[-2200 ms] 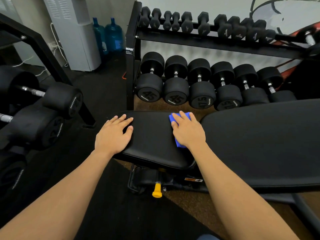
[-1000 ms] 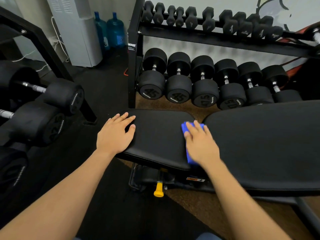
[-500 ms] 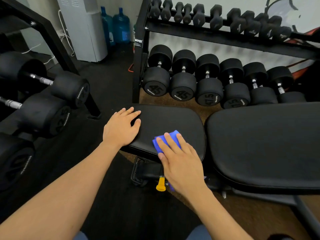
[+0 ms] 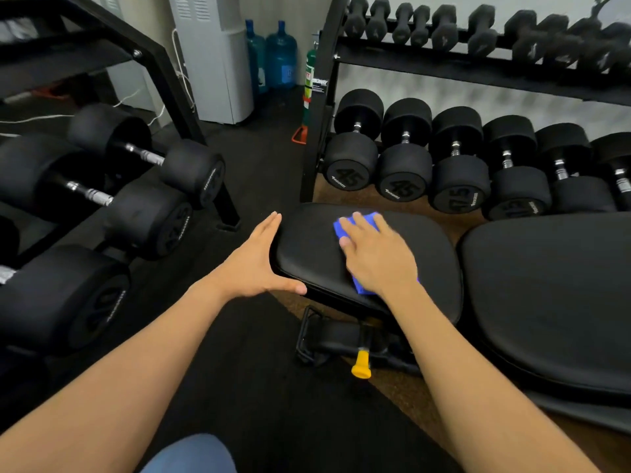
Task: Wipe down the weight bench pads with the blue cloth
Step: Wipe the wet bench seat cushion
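R hand flat, pressing cloth mid small pad; L hand spread, bracing left edge; big pad rightward, nearer R hand.

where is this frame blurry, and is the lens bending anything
Head view: motion blur smears the small dumbbells on the upper right shelf and softens the right hand over the blue cloth; the wide-angle lens bows the rack upright; the seat pad shows a soft sheen.

Black matting is covering the floor, a brown patch is showing by the right rack, heavy dumbbells are sitting under small ones, and a white unit and blue water jugs are standing at the back wall
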### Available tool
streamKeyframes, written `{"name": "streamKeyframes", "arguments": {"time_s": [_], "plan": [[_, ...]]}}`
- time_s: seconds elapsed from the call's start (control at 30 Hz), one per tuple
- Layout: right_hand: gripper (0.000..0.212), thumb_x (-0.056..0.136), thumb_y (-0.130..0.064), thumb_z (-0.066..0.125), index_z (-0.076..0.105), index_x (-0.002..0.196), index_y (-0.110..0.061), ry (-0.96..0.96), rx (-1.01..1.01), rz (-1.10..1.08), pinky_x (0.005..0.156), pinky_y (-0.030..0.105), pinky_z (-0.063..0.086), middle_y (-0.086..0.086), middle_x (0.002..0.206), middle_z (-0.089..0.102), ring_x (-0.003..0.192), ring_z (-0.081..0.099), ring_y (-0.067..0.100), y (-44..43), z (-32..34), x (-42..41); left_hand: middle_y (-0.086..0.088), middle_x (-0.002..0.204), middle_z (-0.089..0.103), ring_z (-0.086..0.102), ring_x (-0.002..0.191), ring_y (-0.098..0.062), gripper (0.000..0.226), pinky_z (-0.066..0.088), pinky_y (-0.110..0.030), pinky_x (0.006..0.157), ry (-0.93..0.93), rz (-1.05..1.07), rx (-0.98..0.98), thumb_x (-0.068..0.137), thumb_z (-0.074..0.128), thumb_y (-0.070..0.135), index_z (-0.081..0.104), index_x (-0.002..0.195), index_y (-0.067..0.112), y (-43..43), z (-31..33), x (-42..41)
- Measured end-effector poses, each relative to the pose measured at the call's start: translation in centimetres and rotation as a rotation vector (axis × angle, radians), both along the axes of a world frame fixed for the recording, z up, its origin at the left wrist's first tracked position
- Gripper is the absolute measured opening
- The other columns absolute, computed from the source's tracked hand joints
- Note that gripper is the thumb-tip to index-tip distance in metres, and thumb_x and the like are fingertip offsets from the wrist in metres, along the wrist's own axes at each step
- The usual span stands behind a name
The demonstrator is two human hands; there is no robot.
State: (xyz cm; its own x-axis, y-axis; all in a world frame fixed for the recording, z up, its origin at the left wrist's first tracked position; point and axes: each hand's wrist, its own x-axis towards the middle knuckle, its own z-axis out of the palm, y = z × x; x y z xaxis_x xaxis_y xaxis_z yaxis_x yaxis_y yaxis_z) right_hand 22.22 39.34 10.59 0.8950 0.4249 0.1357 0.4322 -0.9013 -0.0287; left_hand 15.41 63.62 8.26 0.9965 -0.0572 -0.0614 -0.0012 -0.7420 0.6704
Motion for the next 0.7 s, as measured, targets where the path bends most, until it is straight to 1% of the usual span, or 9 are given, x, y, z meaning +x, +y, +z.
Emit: {"name": "streamKeyframes", "arguments": {"time_s": [0.07, 0.13, 0.27, 0.33, 0.37, 0.4, 0.47, 0.6, 0.7], "plan": [[0.051, 0.105, -0.043, 0.027, 0.038, 0.152, -0.027, -0.008, -0.021, 0.168, 0.106, 0.044, 0.044, -0.002, 0.159, 0.037, 0.146, 0.028, 0.031, -0.5, -0.1, -4.1, 0.013, 0.169, -0.007, -0.002, 0.154, -0.003, 0.158, 0.008, -0.024, 0.121, 0.001, 0.014, -0.018, 0.045, 0.088, 0.074, -0.005, 0.163, 0.023, 0.0, 0.0, 0.4], [0.056, 0.104, -0.048, 0.019, 0.037, 0.153, -0.028, 0.016, -0.032, 0.212, 0.111, 0.045, 0.041, -0.003, 0.16, 0.036, 0.148, 0.028, 0.03, -2.5, -0.3, -5.3, 0.012, 0.17, -0.003, 0.001, 0.155, -0.006, 0.154, 0.01, -0.026, 0.123, 0.005, 0.005, -0.022, 0.048, 0.089, 0.07, -0.002, 0.163, 0.023, -0.1, -0.1, 0.7], [0.055, 0.104, -0.04, 0.02, 0.037, 0.153, -0.021, 0.048, -0.108, 0.033, 0.113, 0.053, 0.036, 0.001, 0.162, 0.031, 0.148, 0.026, 0.034, -4.4, -1.0, 2.9, 0.014, 0.17, 0.0, 0.004, 0.154, -0.005, 0.152, 0.012, -0.029, 0.124, 0.003, 0.015, -0.073, 0.049, 0.09, 0.07, -0.001, 0.163, 0.028, 0.0, -1.1, 0.7], [0.065, 0.098, -0.042, 0.009, 0.038, 0.152, -0.02, 0.105, -0.085, -0.06, 0.109, 0.052, 0.038, -0.001, 0.162, 0.029, 0.144, 0.029, 0.035, -1.6, -0.8, 6.7, 0.015, 0.169, 0.001, 0.005, 0.154, -0.004, 0.152, 0.013, -0.03, 0.125, -0.01, 0.024, -0.114, 0.049, 0.09, 0.071, -0.001, 0.163, 0.029, 0.1, -1.4, 0.6], [0.065, 0.097, -0.043, 0.01, 0.037, 0.152, -0.022, 0.107, -0.055, -0.085, 0.107, 0.051, 0.039, -0.003, 0.161, 0.03, 0.142, 0.031, 0.034, 0.3, -0.5, 7.4, 0.015, 0.169, 0.002, 0.005, 0.154, -0.005, 0.151, 0.014, -0.03, 0.125, -0.009, 0.024, -0.124, 0.049, 0.09, 0.07, -0.001, 0.163, 0.029, 0.1, -1.4, 0.7], [0.059, 0.099, -0.042, 0.017, 0.035, 0.152, -0.024, 0.088, -0.039, -0.076, 0.106, 0.051, 0.04, -0.004, 0.159, 0.032, 0.14, 0.032, 0.033, 2.3, -0.1, 7.0, 0.015, 0.169, 0.002, 0.006, 0.154, -0.005, 0.151, 0.014, -0.029, 0.124, -0.008, 0.026, -0.129, 0.049, 0.09, 0.069, 0.0, 0.163, 0.029, 0.0, -1.4, 0.7], [0.051, 0.103, -0.038, 0.03, 0.034, 0.153, -0.026, 0.039, -0.024, 0.036, 0.106, 0.049, 0.041, -0.002, 0.159, 0.034, 0.141, 0.03, 0.033, 4.8, 0.2, 4.0, 0.015, 0.169, 0.003, 0.009, 0.154, -0.006, 0.152, 0.016, -0.026, 0.122, -0.003, 0.043, -0.143, 0.048, 0.091, 0.068, 0.0, 0.163, 0.029, 0.1, -1.4, 0.6], [0.049, 0.108, -0.043, 0.03, 0.034, 0.155, -0.031, 0.095, 0.024, 0.286, 0.117, 0.04, 0.03, -0.009, 0.164, 0.025, 0.153, 0.015, 0.022, 1.4, 0.9, -3.4, 0.016, 0.169, 0.006, 0.014, 0.152, -0.006, 0.152, 0.02, -0.026, 0.12, 0.003, 0.048, -0.192, 0.046, 0.095, 0.063, 0.002, 0.163, 0.031, 0.1, -1.5, 0.6], [0.05, 0.108, -0.046, 0.028, 0.03, 0.156, -0.037, 0.172, 0.07, 0.157, 0.121, 0.038, 0.019, -0.016, 0.164, 0.02, 0.154, 0.01, 0.018, -1.4, 0.9, -0.3, 0.018, 0.168, 0.006, 0.013, 0.153, -0.007, 0.153, 0.019, -0.03, 0.123, 0.015, 0.043, -0.199, 0.045, 0.094, 0.065, 0.002, 0.162, 0.033, 0.3, -1.3, 0.7]]}}
